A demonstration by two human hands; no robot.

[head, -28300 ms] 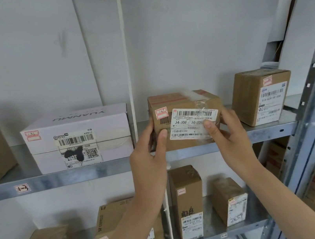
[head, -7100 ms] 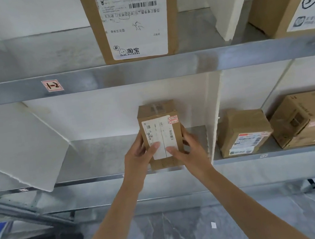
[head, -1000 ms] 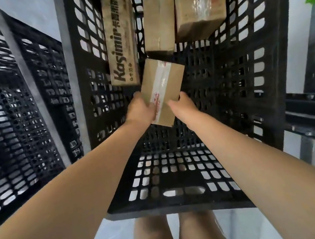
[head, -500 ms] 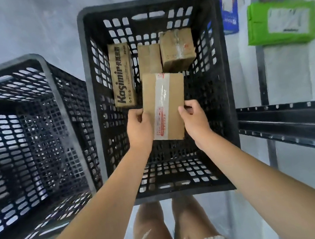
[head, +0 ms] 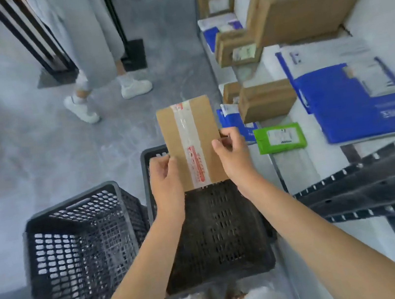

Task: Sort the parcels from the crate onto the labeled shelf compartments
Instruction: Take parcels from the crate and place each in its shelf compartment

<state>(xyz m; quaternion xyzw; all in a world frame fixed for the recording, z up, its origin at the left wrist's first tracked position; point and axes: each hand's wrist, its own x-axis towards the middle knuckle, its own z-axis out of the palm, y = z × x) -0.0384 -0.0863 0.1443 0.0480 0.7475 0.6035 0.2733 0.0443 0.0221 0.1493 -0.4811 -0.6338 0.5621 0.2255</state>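
Observation:
I hold a flat brown cardboard parcel [head: 191,140] with a clear tape strip and red print, raised above the black crate [head: 220,236]. My left hand [head: 164,177] grips its lower left edge. My right hand [head: 232,155] pinches its right edge, thumb on the front. The parcel hides the far end of the crate, so the parcels lying inside it are out of sight. To the right stands the low shelf [head: 295,167] with parcels on it.
A second black crate [head: 77,248] stands left of the first. The shelf carries a green packet [head: 280,137], blue mailers [head: 354,101] and brown boxes [head: 266,99]. Dark metal shelf rails [head: 378,188] lie at right. Another person's legs [head: 103,86] stand on the grey floor ahead.
Both hands have lifted the taped parcel up out of the crate. My view has swung from straight down into the crate to forward, over the floor and shelf.

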